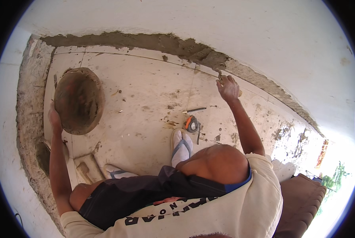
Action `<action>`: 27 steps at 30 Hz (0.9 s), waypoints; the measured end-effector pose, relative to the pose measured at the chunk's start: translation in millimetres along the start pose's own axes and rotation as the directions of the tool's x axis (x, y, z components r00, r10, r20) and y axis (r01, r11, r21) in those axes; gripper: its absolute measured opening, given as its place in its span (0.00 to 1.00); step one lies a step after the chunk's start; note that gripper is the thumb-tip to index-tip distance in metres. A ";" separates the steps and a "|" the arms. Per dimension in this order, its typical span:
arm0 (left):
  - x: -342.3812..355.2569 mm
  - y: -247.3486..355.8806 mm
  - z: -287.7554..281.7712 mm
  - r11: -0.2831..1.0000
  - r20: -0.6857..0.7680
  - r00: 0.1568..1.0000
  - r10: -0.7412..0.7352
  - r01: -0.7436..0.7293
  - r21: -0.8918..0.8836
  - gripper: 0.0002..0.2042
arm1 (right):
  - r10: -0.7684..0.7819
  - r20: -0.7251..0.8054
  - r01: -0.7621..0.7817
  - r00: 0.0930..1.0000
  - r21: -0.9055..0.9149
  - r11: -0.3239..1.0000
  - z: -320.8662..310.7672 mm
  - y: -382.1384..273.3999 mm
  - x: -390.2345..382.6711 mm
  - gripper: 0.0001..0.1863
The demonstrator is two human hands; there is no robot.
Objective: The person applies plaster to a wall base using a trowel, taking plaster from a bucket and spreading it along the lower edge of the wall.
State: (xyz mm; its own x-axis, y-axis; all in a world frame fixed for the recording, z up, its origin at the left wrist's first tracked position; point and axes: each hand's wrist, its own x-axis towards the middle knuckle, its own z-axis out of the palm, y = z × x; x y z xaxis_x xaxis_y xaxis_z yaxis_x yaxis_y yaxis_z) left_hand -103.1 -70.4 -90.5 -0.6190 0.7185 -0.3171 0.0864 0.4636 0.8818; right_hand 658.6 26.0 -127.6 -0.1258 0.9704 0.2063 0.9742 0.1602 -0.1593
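My right hand [228, 88] is closed around the wooden handle of a trowel [240, 93] at the foot of the far wall. The trowel's front end meets the wet mortar strip [161, 43], and its blade is mostly hidden. To the right, the strip gives way to a rough, bare band [260, 81]. My left hand [55, 118] grips the left rim of a round, mortar-stained pan [91, 115]. The pan appears tilted, with dark residue inside; the fingers on its rim are only partly visible.
By my sandalled foot [181, 146] lie an orange and black tape measure [191, 123] and a dark pencil [195, 110]. A wooden float [88, 168] and a bucket [43, 155] stand near my left forearm. Mortar crumbs dot the pale tiles [137, 87]. Brown furniture [298, 206] stands at right.
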 end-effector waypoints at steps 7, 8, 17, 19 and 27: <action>5.4 -3.6 -5.4 0.999 0.034 0.999 -0.035 0.036 -0.040 0.32 | 0.065 0.043 -0.064 0.997 -0.030 0.997 56.5 -28.9 10.2 0.11; 4.6 -3.1 -5.5 0.999 0.021 0.999 -0.035 0.035 -0.028 0.32 | 0.078 0.052 -0.076 0.996 -0.045 0.996 57.4 -28.9 15.7 0.11; -0.6 -1.7 -2.9 0.999 0.004 1.000 0.009 -0.008 -0.031 0.32 | 0.062 -0.072 -0.067 0.995 -0.056 0.996 32.0 -34.4 22.1 0.13; 2.2 -4.6 -1.4 0.999 -0.032 0.999 0.021 -0.022 -0.028 0.32 | 0.048 -0.124 -0.056 0.991 -0.056 0.997 22.6 -32.0 21.7 0.12; 11.9 -14.6 -8.1 0.999 0.011 0.999 0.030 -0.030 -0.025 0.33 | 0.083 -0.275 -0.096 0.958 -0.035 0.995 -9.9 -23.2 12.9 0.12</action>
State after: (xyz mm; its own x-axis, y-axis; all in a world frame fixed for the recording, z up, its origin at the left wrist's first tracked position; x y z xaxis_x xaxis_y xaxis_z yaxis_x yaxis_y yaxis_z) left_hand -118.0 -72.8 -104.3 -0.6078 0.7376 -0.2942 0.0856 0.4291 0.8992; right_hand 636.2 33.0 -111.6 0.0118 0.8929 0.4501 0.9877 0.0598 -0.1446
